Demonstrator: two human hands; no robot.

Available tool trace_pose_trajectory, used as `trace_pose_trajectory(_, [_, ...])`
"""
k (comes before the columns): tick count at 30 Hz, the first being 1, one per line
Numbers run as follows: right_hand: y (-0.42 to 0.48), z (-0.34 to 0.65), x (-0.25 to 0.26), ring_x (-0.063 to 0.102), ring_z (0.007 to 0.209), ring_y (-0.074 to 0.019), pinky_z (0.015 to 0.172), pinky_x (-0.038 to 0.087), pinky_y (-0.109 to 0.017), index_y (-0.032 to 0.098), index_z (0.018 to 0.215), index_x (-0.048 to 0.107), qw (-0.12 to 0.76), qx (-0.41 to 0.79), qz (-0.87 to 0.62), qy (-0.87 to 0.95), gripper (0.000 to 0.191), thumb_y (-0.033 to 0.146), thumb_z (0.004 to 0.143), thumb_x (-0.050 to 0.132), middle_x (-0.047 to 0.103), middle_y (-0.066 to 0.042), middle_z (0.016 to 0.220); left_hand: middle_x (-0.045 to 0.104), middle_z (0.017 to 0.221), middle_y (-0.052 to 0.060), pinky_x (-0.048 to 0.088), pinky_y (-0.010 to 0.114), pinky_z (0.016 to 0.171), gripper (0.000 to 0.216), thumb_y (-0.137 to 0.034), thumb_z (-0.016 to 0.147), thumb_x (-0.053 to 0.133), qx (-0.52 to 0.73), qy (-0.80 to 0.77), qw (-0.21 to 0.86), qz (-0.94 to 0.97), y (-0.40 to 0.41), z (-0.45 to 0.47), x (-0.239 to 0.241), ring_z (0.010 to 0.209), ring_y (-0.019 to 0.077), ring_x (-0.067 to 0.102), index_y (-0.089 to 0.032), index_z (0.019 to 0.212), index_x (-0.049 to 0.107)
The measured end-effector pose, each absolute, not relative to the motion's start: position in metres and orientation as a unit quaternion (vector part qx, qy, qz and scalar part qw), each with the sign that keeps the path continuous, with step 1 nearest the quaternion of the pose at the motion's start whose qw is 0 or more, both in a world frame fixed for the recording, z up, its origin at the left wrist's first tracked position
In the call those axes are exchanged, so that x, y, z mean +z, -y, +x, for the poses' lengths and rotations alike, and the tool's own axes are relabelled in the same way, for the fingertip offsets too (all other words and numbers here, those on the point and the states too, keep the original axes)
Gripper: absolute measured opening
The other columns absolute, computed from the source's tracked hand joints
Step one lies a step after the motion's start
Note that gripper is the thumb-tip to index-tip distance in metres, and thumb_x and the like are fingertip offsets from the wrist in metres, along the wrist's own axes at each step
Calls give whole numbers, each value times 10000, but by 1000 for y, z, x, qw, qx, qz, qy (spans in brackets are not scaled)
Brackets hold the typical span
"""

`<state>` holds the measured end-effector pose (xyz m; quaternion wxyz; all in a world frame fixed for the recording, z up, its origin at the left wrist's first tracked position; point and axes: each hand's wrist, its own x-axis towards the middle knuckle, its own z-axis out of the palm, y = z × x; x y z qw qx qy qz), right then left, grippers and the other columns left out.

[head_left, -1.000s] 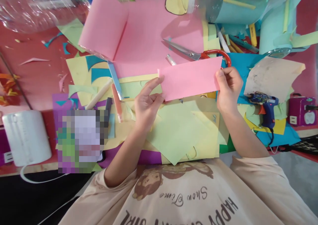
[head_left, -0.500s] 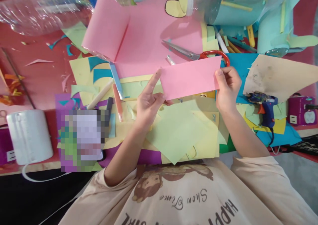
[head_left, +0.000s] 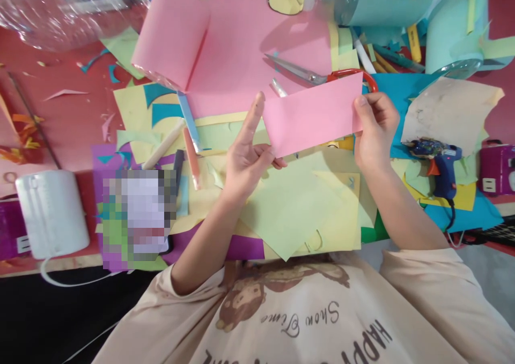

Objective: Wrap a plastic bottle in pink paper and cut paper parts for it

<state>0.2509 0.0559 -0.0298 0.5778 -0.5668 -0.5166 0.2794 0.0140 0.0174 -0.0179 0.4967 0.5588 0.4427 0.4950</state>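
Note:
A rectangular strip of pink paper (head_left: 316, 114) is stretched between my hands above the table, its right end tilted higher. My left hand (head_left: 249, 157) holds its lower left corner between thumb and fingers, the index finger pointing up along the left edge. On the right edge, my right hand (head_left: 376, 128) pinches the paper, thumb in front and fingers curled behind. Behind the strip lie scissors (head_left: 309, 76) with red handles, which the paper partly covers. A larger pink sheet (head_left: 245, 47) is spread beneath them. Under my hands is a pale green sheet (head_left: 289, 203).
A blue hot glue gun (head_left: 444, 171) lies at right, its cord running toward me. Plastic bottles, one wrapped in pink paper (head_left: 171, 37), stand or lie at the back. Markers (head_left: 191, 157) and paper scraps cover the left side, near a white case (head_left: 52, 214).
Both hands and the pink strip have shifted slightly right and up in the view. My left index finger points more upright, and the strip tilts a little more. The grip stays the same.

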Motion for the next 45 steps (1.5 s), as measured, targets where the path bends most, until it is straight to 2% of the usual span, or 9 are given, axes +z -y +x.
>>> trace_pose_trajectory(6, [-55, 250, -26, 546, 718, -164, 678, 458, -330, 254, 765, 554, 609, 303, -544, 491, 228, 460, 844, 610, 556, 7, 747, 120, 1616, 14, 629, 275, 624, 708, -434, 845, 627, 482, -362, 467, 647, -20, 14, -30, 786, 132, 710, -443, 1453, 266])
trace_pose_trajectory(18, [-56, 255, -30, 613, 788, -178, 686, 517, -352, 255, 885, 528, 553, 247, -591, 533, 246, 492, 914, 469, 584, -11, 849, -26, 1620, 56, 608, 228, 550, 848, -339, 810, 681, 452, -346, 485, 664, -19, 18, -27, 637, 61, 687, -485, 1465, 164])
trace_pose_trajectory(22, [-59, 261, -31, 630, 782, -195, 654, 509, -360, 250, 914, 547, 515, 221, -614, 556, 288, 509, 932, 424, 599, -23, 845, 214, 1597, 66, 583, 198, 544, 859, -441, 816, 662, 514, -340, 449, 647, -21, 18, -27, 818, 122, 712, -430, 1480, 117])
trace_pose_trajectory(25, [-58, 263, -17, 616, 704, -172, 608, 484, -327, 235, 862, 584, 474, 256, -582, 609, 274, 479, 922, 475, 608, -7, 766, 455, 1464, 49, 533, 172, 473, 629, -467, 870, 580, 610, -352, 389, 594, -25, 12, -25, 948, 166, 689, -338, 1429, 322])
trace_pose_trajectory(28, [-51, 258, 0, 599, 661, -146, 578, 460, -289, 222, 800, 628, 355, 344, -512, 703, 226, 413, 894, 555, 635, 3, 740, 654, 1172, 24, 499, 172, 435, 321, -389, 925, 502, 640, -356, 371, 571, -23, 9, -18, 732, 101, 684, -275, 1216, 575])
trace_pose_trajectory(30, [-46, 254, 7, 598, 663, -141, 575, 447, -274, 216, 790, 646, 283, 378, -474, 744, 186, 354, 889, 572, 657, 1, 752, 701, 982, 17, 549, 201, 540, 247, -308, 943, 470, 586, -346, 379, 627, -17, 13, -11, 664, 89, 675, -234, 1115, 631])
trace_pose_trajectory(34, [-41, 245, 1, 599, 734, -162, 631, 438, -285, 201, 806, 661, 233, 304, -443, 811, 156, 229, 898, 538, 676, -21, 779, 746, 943, 46, 587, 307, 765, 215, -98, 893, 486, 341, -231, 261, 873, 2, 33, -2, 874, 174, 709, -157, 1036, 635])
trace_pose_trajectory(37, [-42, 240, -10, 574, 775, -186, 683, 440, -314, 192, 804, 659, 241, 208, -424, 848, 188, 218, 918, 512, 681, -43, 789, 718, 1106, 76, 561, 382, 883, 219, -99, 916, 461, 222, -154, 165, 949, 17, 46, -4, 1031, 225, 675, -138, 1046, 632])
trace_pose_trajectory(45, [-44, 219, -21, 525, 812, -207, 779, 452, -375, 206, 796, 645, 239, 124, -431, 861, 252, 264, 953, 457, 619, -59, 801, 566, 1381, 66, 395, 365, 1100, 349, -178, 981, 376, 108, -201, 117, 967, 34, 49, -21, 1322, 188, 487, -176, 1301, 517])
